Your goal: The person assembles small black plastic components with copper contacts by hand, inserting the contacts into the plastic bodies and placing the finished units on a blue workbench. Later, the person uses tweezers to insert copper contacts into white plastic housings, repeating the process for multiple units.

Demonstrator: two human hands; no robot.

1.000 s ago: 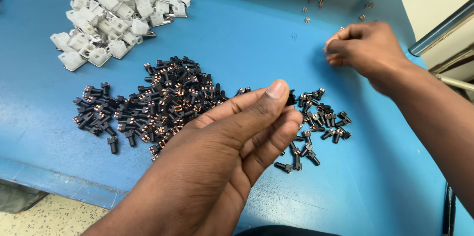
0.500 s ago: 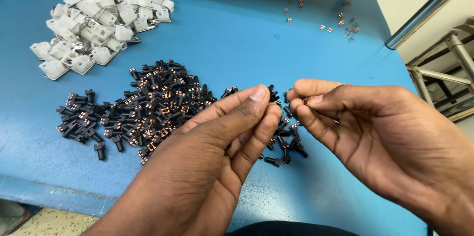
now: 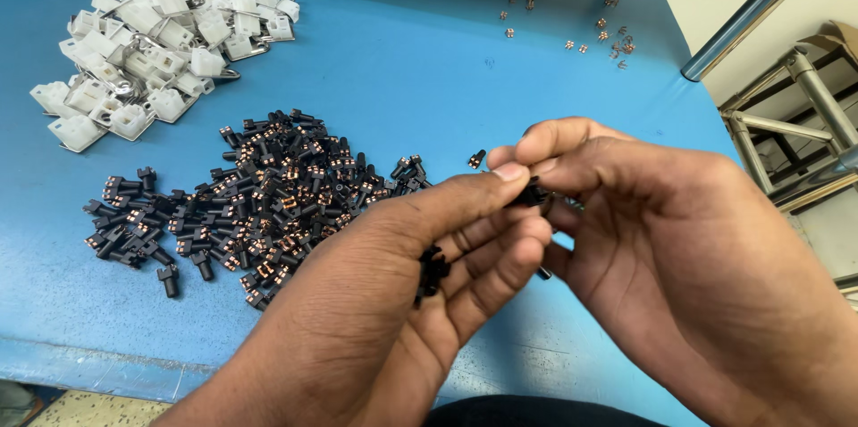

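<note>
Currently a small black part (image 3: 534, 194) is pinched between the tips of both hands, held above the blue table (image 3: 429, 87) near its front edge. The left hand (image 3: 420, 302) presses its thumb and forefinger on the part from the near side, and more black parts (image 3: 432, 270) of the same kind sit cupped under its curled lower fingers. The right hand (image 3: 661, 248) closes thumb and forefinger on the other end of the same part; whether it also brings a second, smaller piece to it cannot be told, since the fingertips cover the joint. Both grips are narrow and closed on the part. Judged from the layout, work is at an early to middle stage: one part is in hand, a few are held in reserve, and most remain on the table. Just left of the hands lies the large heap of black parts with copper windings (image 3: 259, 194), still spread loose. One stray black part (image 3: 476, 159) lies just beyond the fingertips. Farther back on the left sits a pile of white plastic housings (image 3: 152, 42), apparently untouched. At the far right of the table a scatter of small copper clips (image 3: 581, 29) lies well apart from the hands. Metal frame tubing (image 3: 786, 96) stands beyond the table's right edge.
</note>
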